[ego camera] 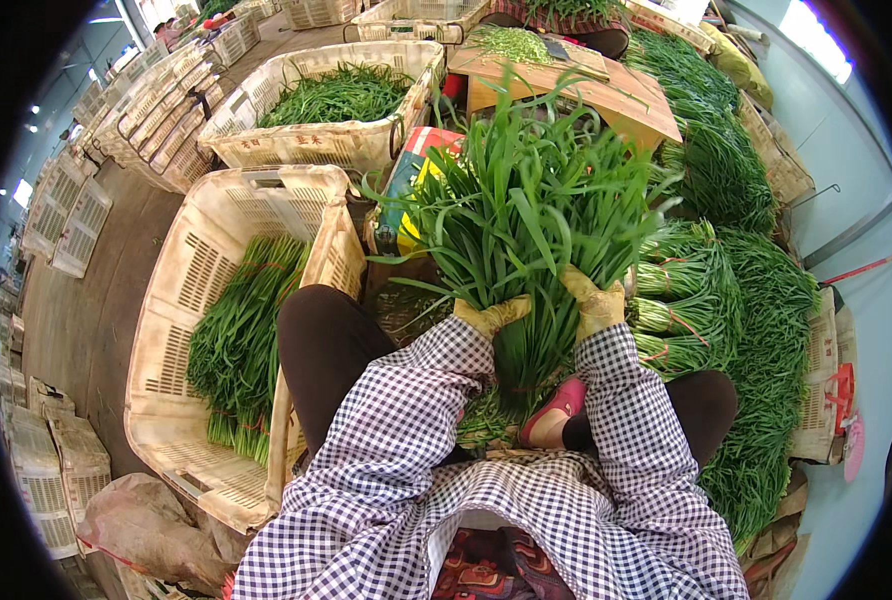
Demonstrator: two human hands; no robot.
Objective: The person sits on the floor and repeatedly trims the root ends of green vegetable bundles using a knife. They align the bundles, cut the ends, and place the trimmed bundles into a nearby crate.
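A large loose bunch of garlic chives [517,202] fans out in front of me, leaf tips pointing away. My left hand [494,315], in a yellowed glove, grips its near left side with the thumb across the leaves. On the near right side my right hand [597,306], gloved alike, holds it too. Most fingers of both hands are hidden by leaves. Below and between the hands, more green leaves [528,367] hang down towards the floor by my red shoe [558,409]. Right beside my right hand lie chive bundles [667,311] tied with red bands, pale stalks towards me.
At my left stands a plastic crate [168,405] holding tied chives [243,337]. Another crate [303,154] with loose greens is beyond it. A wooden board table [641,105] stands ahead, a person [603,41] behind it. Heaped chives [768,360] line the right wall.
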